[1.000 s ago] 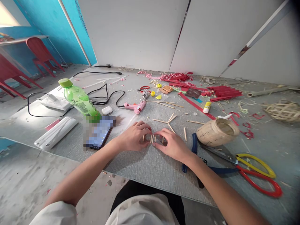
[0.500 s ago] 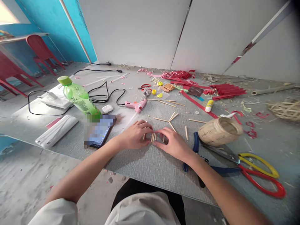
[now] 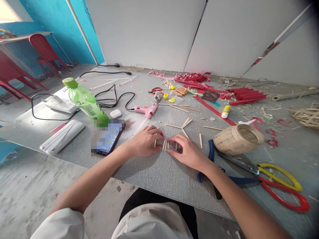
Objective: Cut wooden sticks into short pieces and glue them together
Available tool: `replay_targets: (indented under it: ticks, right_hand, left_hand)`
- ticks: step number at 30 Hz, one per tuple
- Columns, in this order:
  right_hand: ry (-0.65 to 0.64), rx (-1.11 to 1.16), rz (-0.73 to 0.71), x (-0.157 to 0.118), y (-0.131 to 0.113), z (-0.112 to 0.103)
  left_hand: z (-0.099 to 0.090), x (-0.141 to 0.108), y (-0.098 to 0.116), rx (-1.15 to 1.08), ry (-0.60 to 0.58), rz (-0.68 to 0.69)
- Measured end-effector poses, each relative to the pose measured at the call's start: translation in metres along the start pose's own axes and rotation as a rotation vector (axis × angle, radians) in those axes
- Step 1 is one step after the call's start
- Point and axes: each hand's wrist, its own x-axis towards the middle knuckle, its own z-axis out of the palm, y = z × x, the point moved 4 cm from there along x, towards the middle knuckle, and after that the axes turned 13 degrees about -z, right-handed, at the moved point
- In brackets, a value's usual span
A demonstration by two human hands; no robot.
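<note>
Several short wooden sticks (image 3: 165, 145) stand or lie side by side on the grey table between my hands. My left hand (image 3: 147, 140) curves around their left side, its thumb and fingers near a stick. From the right, my right hand (image 3: 185, 151) reaches in with thumb and forefinger curled at the sticks; another stick shows inside its curl. Whether the fingertips actually grip a stick is too small to tell. Just beyond them, some joined sticks (image 3: 181, 127) form a branching shape, and a single short stick (image 3: 200, 141) lies to the right.
Left on the table (image 3: 149, 172) are a phone (image 3: 109, 137), a white power bank (image 3: 62, 136) and a green bottle (image 3: 86, 103). A pink glue gun (image 3: 147, 110) lies behind. Blue-handled pliers (image 3: 211, 150), large scissors (image 3: 281, 172) and a tan jar (image 3: 236, 139) are at right.
The whole view has shifted slightly. My right hand's fingers have drawn back a little from my left hand, and the sticks between them show more.
</note>
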Motion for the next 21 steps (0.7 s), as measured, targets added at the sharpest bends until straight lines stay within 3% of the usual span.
replay_targets:
  ticks: [21]
  right_hand:
    - [0.022,-0.022,-0.011,0.0001,-0.0033,0.0008]
  left_hand:
    - [0.0006,-0.0006,0.0031,0.014,0.008,-0.006]
